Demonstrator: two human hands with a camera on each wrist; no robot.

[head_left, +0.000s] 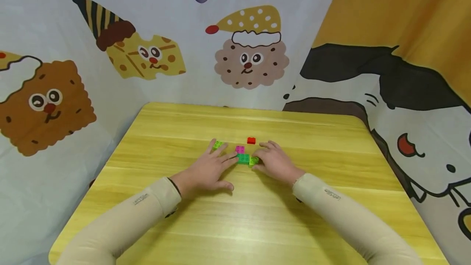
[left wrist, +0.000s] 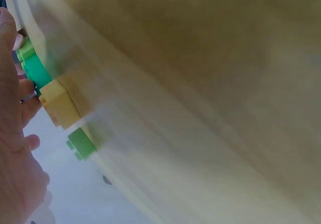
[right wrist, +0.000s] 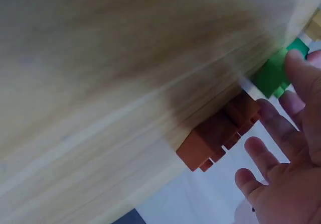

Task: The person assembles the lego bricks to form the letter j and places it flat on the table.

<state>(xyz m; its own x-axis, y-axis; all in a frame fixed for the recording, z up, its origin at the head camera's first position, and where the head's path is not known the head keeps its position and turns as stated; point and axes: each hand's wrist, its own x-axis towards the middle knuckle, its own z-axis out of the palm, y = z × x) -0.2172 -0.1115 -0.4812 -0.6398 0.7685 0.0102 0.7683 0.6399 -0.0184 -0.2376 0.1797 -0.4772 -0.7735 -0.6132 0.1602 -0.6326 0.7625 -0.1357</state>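
Observation:
My left hand (head_left: 209, 171) lies over the table with fingers spread and thumb apart. Its leading fingertips touch the left end of a dark green toy building brick (head_left: 243, 158). A lime green brick (head_left: 254, 161) sits against that brick's right end, pinched between the thumb and forefinger of my right hand (head_left: 276, 162). Orange-red bricks (right wrist: 215, 138) stand by the right hand's other fingers; in the head view that hand hides them. A yellow-orange brick (left wrist: 61, 103) is beside the left fingers, and another lime brick (head_left: 218, 145) shows beyond them.
Just behind the dark green brick is a pink brick (head_left: 240, 149). A red brick (head_left: 251, 140) lies farther back. The wood-grain table (head_left: 235, 224) reaches to a printed cloth (head_left: 184, 89) hung along its back and sides.

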